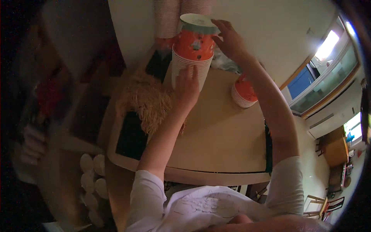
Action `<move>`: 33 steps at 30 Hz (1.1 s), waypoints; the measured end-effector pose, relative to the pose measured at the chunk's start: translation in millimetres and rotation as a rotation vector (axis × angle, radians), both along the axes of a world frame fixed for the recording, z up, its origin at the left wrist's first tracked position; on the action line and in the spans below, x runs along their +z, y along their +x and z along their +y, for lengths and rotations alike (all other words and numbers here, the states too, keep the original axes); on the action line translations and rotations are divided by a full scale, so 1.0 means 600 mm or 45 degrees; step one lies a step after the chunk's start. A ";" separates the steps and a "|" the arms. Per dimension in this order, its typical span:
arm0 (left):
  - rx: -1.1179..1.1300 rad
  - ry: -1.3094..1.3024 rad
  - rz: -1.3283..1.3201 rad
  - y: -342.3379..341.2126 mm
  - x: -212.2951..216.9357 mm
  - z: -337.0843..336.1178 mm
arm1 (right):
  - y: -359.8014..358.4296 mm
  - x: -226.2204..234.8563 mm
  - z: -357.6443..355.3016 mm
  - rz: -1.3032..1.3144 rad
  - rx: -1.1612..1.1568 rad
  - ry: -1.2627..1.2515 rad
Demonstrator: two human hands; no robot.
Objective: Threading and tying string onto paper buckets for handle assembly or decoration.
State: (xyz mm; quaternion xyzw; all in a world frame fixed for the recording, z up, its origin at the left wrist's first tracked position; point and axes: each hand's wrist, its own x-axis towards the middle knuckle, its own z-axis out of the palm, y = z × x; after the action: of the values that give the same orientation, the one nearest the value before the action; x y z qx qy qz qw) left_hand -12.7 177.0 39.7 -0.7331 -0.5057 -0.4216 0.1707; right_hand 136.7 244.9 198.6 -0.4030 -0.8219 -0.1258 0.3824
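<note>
A tall stack of nested paper tubs [195,46] stands upside down at the far side of the table, leaning slightly. The top tub is orange with a green band and a pale round base; below it show many white rims. My left hand [187,87] is against the near side of the stack, a couple of fingers stretched up along the rims. My right hand [230,40] is at the upper right of the top tub, fingers and thumb apart, fingertips touching or nearly touching its edge. Part of the left fingers is hard to make out.
Tan shredded paper or straw-like strands [148,100] lie left of the stack. A shorter orange tub stack [243,92] stands beyond my right forearm. Taller tub stacks [167,19] rise behind. A clear plastic bag [224,63] lies by the wall. Pale round objects [92,178] sit lower left.
</note>
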 end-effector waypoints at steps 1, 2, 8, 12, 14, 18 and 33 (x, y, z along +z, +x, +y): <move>0.067 -0.007 0.047 -0.001 0.001 0.005 | -0.010 -0.002 0.008 0.002 -0.002 0.004; 0.134 -0.014 0.092 -0.003 0.001 0.009 | -0.018 -0.004 0.015 -0.022 -0.061 -0.089; 0.079 0.058 0.077 -0.015 -0.002 0.011 | -0.026 -0.009 0.032 -0.089 0.004 -0.078; 0.070 0.042 0.075 -0.020 0.014 0.018 | -0.033 -0.012 0.046 0.058 0.086 -0.100; 0.136 0.064 0.209 -0.014 0.016 0.029 | -0.023 -0.008 0.067 0.078 0.115 -0.101; 0.063 -0.034 0.271 -0.002 0.021 0.033 | -0.005 0.000 0.081 0.072 0.191 -0.198; 0.053 -0.049 0.117 0.007 -0.017 0.073 | -0.020 0.000 0.096 0.197 0.142 -0.201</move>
State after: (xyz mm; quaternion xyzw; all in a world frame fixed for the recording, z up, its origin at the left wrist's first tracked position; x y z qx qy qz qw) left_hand -8.8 220.9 29.6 -0.7441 -0.5205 -0.3741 0.1884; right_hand 124.6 302.6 198.4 -0.3942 -0.8184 -0.0078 0.4181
